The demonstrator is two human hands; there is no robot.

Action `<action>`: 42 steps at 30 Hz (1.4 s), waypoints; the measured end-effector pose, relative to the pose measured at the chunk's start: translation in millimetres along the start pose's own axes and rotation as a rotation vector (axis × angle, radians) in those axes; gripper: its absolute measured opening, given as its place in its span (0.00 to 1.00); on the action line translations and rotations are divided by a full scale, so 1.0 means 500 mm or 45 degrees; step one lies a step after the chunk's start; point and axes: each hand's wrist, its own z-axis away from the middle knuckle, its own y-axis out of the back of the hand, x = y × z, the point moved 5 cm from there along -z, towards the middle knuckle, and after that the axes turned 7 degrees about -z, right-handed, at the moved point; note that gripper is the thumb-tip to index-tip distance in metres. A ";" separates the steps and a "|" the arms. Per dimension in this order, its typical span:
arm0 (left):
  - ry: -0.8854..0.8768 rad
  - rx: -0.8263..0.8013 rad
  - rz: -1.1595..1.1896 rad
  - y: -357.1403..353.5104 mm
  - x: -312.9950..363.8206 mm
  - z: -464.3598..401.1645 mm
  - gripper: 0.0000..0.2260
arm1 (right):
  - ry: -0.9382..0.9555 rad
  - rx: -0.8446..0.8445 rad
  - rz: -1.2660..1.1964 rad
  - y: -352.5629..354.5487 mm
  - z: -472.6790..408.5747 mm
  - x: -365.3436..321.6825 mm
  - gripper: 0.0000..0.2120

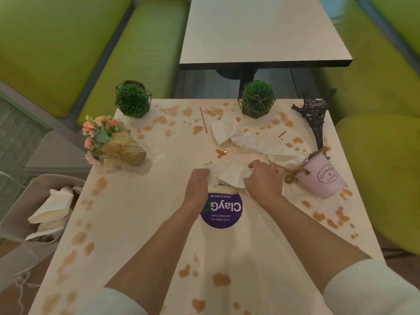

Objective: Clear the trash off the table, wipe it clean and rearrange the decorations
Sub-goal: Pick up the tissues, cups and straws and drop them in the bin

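- Head view: the napkins [229, 176] lie at the centre of the frame, between both hands and touching them, just above the purple sticker [221, 210].
- The left hand [197, 180] pinches their left edge; the right hand [263, 178] has its fingers curled over their right side. Both are equally near.
- More trash lies up and to the right of the hands: crumpled paper with a white lid [270, 144], and two straws, the longer one [203, 120] pointing up-down.
- The bin [25, 201], at lower left beside the table [141, 223], already holds used paper, so I judge the load must travel left.
- The pink bucket [322, 176] lies tipped at the right; nothing shows inside it.
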 end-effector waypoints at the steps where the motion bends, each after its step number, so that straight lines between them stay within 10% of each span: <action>1: -0.026 0.003 -0.008 0.006 -0.003 0.000 0.12 | -0.012 0.031 -0.027 0.001 0.000 0.000 0.16; 17: -0.106 0.447 0.239 0.278 -0.065 0.036 0.13 | -0.075 -0.089 -1.165 -0.026 0.099 -0.229 0.11; 42: 0.068 0.778 0.066 0.953 -0.313 0.047 0.09 | 0.248 -0.285 -0.596 -0.300 0.243 -0.904 0.09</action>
